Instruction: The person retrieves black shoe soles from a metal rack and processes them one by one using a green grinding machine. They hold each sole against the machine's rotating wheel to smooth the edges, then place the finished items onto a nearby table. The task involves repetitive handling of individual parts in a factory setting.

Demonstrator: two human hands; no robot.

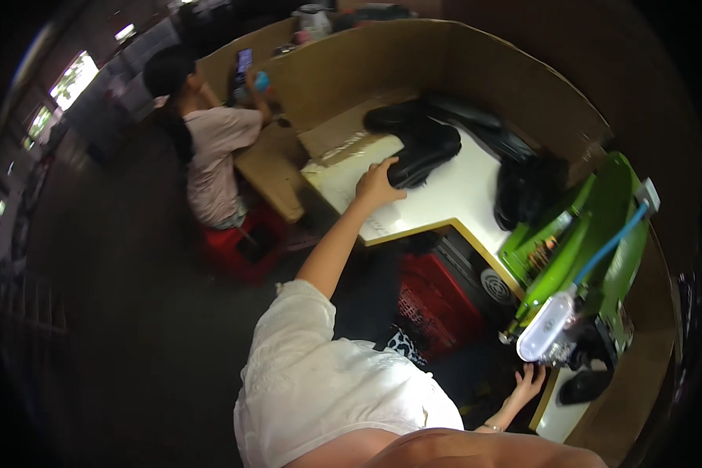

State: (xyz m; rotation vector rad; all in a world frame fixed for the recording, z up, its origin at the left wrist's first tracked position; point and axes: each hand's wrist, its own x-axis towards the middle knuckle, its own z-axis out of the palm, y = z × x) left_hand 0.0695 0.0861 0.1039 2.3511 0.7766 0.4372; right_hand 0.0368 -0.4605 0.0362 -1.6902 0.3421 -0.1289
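Note:
My left hand (380,185) reaches out to the far left of the white tabletop. Its fingers and thumb close round the near end of a shiny black, leather-like piece (429,152), whose exact kind I cannot make out. My right hand (529,382) is low at the right, beside the working end of a green sewing machine (581,257). Its fingers are apart, and nothing shows in them. Just above that hand hangs a white lamp (546,326) on a blue flexible neck. A small black piece (585,386) lies by the machine.
More black pieces (522,179) lie along the back of the table (476,191), inside a tall cardboard surround (515,70). A red crate (437,304) stands below the table's cut-out. To the left, another person (218,156) sits on a red stool (246,246), holding a phone (244,62).

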